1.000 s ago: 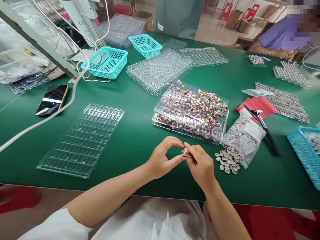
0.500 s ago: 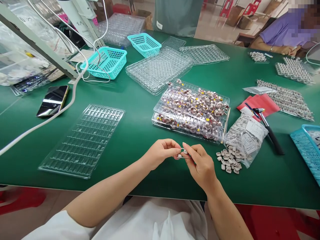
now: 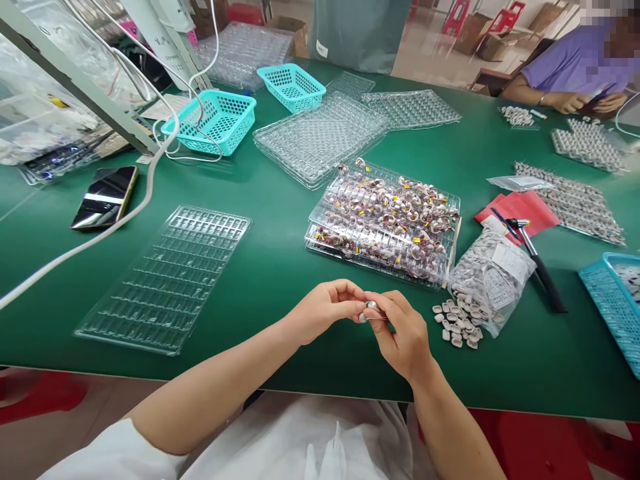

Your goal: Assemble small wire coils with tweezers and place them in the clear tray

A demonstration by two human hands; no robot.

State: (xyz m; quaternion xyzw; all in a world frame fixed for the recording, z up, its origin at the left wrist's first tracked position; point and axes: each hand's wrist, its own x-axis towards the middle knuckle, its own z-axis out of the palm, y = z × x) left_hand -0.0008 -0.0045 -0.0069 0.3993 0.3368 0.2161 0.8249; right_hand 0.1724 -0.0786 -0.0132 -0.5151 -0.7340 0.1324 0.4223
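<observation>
My left hand [image 3: 333, 305] and my right hand [image 3: 400, 328] meet above the front of the green table. Between their fingertips they pinch a small pale rounded part [image 3: 371, 308], with a thin wire-like end by the right thumb. Fingers cover much of it, so its exact kind is unclear. Just beyond lie stacked clear trays [image 3: 315, 235] filled with small pale parts, dark-red wires and yellow tags. To the right of my right hand, small grey-beige caps [image 3: 457, 323] spill from a plastic bag [image 3: 493, 273].
A clear compartment tray [image 3: 165, 280] lies left, near a phone [image 3: 104, 198] and a white cable [image 3: 150, 180]. Turquoise baskets [image 3: 220, 127] and clear trays [image 3: 320, 143] stand behind. Rightward are a black-handled hammer [image 3: 543, 267], red sheets [image 3: 535, 208], a blue basket [image 3: 607, 307] and a co-worker [image 3: 565, 73].
My fingers have shifted slightly around the small part, and it shows turned a little. The co-worker's hands have come up with something between them. The view has moved slightly.
</observation>
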